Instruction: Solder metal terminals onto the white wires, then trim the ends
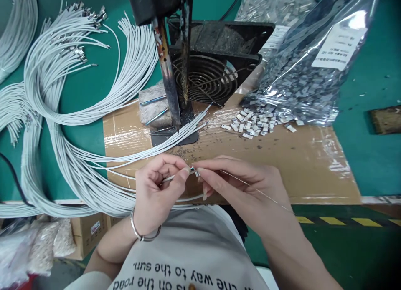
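My left hand (156, 190) pinches the end of a white wire (171, 178) between thumb and forefinger, just above the near edge of the bench. My right hand (241, 185) meets it fingertip to fingertip and pinches a small metal terminal (194, 171) at the wire's tip. A thin strand (250, 187) runs back across my right hand. A silver bangle (142, 233) circles my left wrist. Both hands are closed.
Bundles of white wires (72, 94) loop over the green bench at left. A soldering stand with a black fan (206, 73) sits behind a taped cardboard sheet (313, 156). Loose metal terminals (257, 121) spill from a clear bag (303, 73) at right.
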Available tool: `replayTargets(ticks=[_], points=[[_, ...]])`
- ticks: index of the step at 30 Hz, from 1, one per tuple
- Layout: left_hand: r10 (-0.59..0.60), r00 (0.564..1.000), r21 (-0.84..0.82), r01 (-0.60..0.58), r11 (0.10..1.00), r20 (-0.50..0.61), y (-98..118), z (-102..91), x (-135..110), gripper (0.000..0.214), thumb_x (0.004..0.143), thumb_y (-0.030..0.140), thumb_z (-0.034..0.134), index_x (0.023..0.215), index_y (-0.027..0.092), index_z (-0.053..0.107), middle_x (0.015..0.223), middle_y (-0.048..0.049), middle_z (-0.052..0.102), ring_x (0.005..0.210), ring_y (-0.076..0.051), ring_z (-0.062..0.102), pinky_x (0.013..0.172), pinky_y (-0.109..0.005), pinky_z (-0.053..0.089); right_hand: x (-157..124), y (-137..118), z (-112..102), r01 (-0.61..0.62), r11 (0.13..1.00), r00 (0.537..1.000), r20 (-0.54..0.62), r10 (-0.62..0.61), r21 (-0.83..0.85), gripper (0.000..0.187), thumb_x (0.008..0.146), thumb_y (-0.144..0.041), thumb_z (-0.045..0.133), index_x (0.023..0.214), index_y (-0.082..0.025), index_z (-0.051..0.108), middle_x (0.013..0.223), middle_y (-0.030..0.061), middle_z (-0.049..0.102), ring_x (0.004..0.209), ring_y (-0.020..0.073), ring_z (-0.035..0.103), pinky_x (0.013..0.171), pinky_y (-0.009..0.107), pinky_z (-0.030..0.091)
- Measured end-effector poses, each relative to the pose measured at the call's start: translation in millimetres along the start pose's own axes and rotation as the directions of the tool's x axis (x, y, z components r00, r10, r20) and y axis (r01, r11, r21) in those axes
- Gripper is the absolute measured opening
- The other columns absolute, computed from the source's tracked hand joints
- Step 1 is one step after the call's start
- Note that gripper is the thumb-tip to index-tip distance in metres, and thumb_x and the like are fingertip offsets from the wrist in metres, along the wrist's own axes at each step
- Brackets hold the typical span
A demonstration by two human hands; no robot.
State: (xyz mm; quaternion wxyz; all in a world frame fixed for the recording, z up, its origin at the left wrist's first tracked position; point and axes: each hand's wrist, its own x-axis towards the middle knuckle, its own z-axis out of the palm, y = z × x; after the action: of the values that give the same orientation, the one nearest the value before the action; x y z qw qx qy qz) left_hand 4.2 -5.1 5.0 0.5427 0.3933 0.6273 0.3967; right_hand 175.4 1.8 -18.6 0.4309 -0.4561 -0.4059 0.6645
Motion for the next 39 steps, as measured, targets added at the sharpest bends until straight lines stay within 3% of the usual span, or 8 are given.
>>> replayTargets(ticks=[11,29,39], points=[[-0.029,0.999,-0.027,0.03,0.999,0.035,0.0,-4.5,3.4,0.01,0.087,0.02,0.075,0.078,0.019,0.073,0.054,0.0039,0.056,0.046,-0.007,0.037,0.043,-0.021,0.025,0.6,-0.9,4.0,0.077,0.992,0.99,-0.114,-0.088,-0.101,0.016,0.09,-0.017,0.077,0.089,-0.031,0.086,0.074,-0.0002,0.072,0.06,0.0104,0.066,0.052,0.019,0.055],[-0.14,0.976,-0.176,0.168,0.97,0.165,3.2,-9.6,4.0,0.015,0.088,0.031,0.078,0.081,0.019,0.073,0.056,0.0046,0.051,0.047,-0.006,0.029,0.043,-0.021,0.023,3.6,6.5,9.2,0.084,0.996,0.992,-0.088,-0.086,-0.033,0.01,0.087,-0.02,0.081,0.088,-0.029,0.086,0.076,0.0009,0.074,0.057,0.0115,0.066,0.05,0.023,0.058],[-0.128,0.977,-0.193,0.161,0.968,0.171,2.8,-10.4,3.5,0.011,0.088,0.027,0.079,0.08,0.02,0.074,0.057,0.0046,0.051,0.049,-0.006,0.03,0.045,-0.02,0.021,4.0,5.1,5.3,0.237,0.95,0.962,-0.085,-0.259,-0.205,0.021,0.087,-0.014,0.08,0.092,-0.033,0.087,0.081,0.0006,0.079,0.062,0.0128,0.069,0.054,0.023,0.058]])
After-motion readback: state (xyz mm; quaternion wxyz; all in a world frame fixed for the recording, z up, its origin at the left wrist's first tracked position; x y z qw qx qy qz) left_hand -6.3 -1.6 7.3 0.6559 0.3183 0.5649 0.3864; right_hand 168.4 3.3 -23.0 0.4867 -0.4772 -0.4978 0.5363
